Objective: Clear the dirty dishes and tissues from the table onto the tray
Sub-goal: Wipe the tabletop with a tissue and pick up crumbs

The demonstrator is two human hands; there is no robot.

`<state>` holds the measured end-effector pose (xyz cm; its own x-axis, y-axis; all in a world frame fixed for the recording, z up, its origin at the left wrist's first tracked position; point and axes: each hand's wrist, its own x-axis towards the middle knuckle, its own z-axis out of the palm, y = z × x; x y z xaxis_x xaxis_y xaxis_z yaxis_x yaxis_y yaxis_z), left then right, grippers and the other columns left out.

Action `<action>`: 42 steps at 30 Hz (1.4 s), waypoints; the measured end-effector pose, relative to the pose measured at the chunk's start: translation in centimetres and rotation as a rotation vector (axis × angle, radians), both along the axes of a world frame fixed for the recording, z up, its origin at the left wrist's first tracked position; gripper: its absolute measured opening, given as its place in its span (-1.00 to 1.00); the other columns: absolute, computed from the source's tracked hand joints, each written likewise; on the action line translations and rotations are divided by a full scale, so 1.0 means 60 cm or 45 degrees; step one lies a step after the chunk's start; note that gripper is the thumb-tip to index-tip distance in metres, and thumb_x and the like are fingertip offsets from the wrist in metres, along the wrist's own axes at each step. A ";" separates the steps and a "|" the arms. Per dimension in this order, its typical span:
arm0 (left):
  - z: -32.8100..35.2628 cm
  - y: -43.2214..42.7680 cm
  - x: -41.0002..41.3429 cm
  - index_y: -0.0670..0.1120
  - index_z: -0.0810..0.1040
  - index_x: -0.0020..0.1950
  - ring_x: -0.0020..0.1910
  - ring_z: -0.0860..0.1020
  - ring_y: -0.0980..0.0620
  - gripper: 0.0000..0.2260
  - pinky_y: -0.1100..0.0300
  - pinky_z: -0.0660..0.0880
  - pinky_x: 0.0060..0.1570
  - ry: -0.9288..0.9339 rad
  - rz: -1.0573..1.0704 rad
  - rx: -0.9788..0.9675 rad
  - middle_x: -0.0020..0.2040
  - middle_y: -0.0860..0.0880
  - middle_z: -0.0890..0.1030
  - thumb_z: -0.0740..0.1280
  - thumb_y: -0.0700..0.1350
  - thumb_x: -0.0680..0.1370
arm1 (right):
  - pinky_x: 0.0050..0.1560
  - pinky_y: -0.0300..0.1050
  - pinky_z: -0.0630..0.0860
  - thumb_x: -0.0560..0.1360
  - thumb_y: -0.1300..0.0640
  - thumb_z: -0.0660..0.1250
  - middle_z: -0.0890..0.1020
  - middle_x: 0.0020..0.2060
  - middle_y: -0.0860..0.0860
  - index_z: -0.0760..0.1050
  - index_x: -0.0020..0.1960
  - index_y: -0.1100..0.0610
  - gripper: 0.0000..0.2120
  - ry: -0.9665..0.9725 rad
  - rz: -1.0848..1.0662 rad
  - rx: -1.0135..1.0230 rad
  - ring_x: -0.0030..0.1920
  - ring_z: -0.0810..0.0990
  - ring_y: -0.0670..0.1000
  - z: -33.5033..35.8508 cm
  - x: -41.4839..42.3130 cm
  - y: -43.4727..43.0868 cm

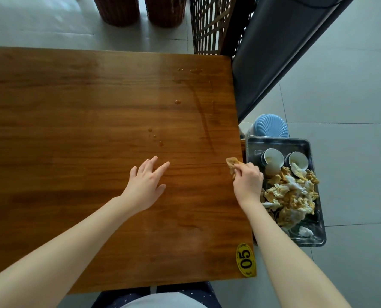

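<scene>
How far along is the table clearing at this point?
Nearly done. The bowls and a pile of stained tissues already lie in the tray. The right hand pinches one more tissue at the table edge, not yet dropped in. The left hand is open, empty. Otherwise only sauce drops show on the wood.

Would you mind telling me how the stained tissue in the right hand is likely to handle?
The stained tissue looks crumpled and limp in the right hand, so it is probably floppy and very light. Its orange staining suggests it may be greasy or damp, and apt to tear.
</scene>
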<state>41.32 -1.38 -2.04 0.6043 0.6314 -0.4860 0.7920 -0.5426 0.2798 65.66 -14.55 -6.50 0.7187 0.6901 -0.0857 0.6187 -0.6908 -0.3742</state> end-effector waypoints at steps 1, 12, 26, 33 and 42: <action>0.000 0.000 -0.002 0.13 -0.01 0.56 0.55 -0.06 -0.13 -0.43 -0.15 -0.04 0.46 0.005 0.006 -0.002 0.57 -0.09 -0.03 0.20 0.03 0.62 | 0.04 -0.01 0.40 0.54 0.25 0.27 0.63 -0.03 0.11 0.61 0.11 0.20 -0.80 -0.004 0.019 0.004 -0.02 0.53 0.08 0.001 -0.009 0.005; 0.000 0.015 -0.015 0.14 -0.02 0.56 0.55 -0.08 -0.11 -0.43 -0.13 -0.05 0.47 0.007 0.077 -0.021 0.58 -0.07 -0.05 0.18 0.04 0.62 | -0.18 -0.08 0.41 0.41 0.31 0.44 0.65 -0.21 0.04 0.66 -0.02 0.16 -0.83 -0.054 0.467 0.034 -0.20 0.57 0.06 0.007 -0.093 -0.016; 0.007 0.035 -0.037 0.14 -0.01 0.56 0.55 -0.06 -0.11 -0.43 -0.13 -0.04 0.47 -0.051 0.191 0.002 0.57 -0.08 -0.03 0.20 0.03 0.62 | -0.15 -0.04 0.52 0.46 0.34 0.36 0.64 -0.14 0.08 0.63 0.03 0.19 -0.81 -0.016 0.442 0.087 -0.14 0.56 0.06 -0.007 -0.155 0.115; -0.004 0.045 -0.067 0.14 0.00 0.56 0.55 -0.05 -0.10 -0.43 -0.11 -0.03 0.47 -0.059 0.231 0.010 0.57 -0.07 -0.01 0.20 0.04 0.61 | -0.19 -0.12 0.39 0.44 0.32 0.39 0.63 -0.17 0.05 0.64 -0.02 0.16 -0.84 -0.074 0.461 0.107 -0.17 0.55 0.06 -0.005 -0.123 0.124; -0.009 0.056 -0.100 0.13 0.01 0.56 0.55 -0.05 -0.10 -0.44 -0.11 -0.03 0.47 -0.044 0.255 -0.004 0.57 -0.07 -0.01 0.20 0.04 0.62 | 0.06 -0.03 0.48 0.55 0.22 0.27 0.61 0.02 0.09 0.59 0.12 0.17 -0.81 0.018 -0.198 0.121 0.03 0.53 0.08 -0.005 -0.088 0.224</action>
